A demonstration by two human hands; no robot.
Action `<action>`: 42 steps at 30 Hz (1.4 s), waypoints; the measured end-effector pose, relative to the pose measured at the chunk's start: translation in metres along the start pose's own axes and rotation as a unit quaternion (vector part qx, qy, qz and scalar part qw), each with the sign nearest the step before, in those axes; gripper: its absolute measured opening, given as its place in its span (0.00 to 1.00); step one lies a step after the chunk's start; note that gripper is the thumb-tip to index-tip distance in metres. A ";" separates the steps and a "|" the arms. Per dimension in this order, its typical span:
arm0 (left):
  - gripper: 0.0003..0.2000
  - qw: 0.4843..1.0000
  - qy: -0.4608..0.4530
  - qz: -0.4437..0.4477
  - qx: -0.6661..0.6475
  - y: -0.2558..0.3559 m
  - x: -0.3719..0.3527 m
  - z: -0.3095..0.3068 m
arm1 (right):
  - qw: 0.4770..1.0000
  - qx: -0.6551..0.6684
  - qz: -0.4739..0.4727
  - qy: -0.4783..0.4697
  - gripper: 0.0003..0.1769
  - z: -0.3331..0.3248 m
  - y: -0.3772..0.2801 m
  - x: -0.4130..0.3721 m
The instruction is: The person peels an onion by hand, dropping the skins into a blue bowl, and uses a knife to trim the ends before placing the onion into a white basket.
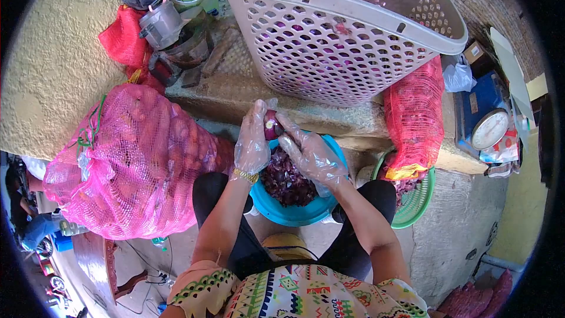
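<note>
small round purple-red onion (272,125) just above the round blue plastic bowl (294,215): probably light, firm, slippery under gloves. left hand (253,141) grips its side; right hand (312,156) pinches its edge.

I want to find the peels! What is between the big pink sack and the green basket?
The blue bowl of purple onion peels, seen in the head view.

A market-style produce stall: netted onion sacks (126,162), a weighing scale (489,129) and a laundry-type basket (335,29).
</note>
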State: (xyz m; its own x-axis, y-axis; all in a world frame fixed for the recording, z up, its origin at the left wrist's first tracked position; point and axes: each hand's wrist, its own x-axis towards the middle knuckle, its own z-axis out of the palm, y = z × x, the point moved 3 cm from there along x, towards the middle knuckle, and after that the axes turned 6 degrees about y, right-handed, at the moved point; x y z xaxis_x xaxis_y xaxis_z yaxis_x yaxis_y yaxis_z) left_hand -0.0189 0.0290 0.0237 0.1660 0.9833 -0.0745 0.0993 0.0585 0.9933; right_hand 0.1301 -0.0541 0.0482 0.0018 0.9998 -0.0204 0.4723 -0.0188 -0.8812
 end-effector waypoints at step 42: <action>0.30 1.000 0.003 0.000 -0.024 -0.011 0.003 0.002 | 0.996 0.061 0.044 0.052 0.36 0.002 0.006 0.002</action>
State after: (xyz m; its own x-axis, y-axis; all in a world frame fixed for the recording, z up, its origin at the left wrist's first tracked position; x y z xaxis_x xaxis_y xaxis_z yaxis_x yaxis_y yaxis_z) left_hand -0.0178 0.0313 0.0121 0.1598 0.9843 -0.0747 0.0521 0.0672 0.9964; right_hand 0.1312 -0.0520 0.0414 0.1331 0.9895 -0.0570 0.3548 -0.1013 -0.9294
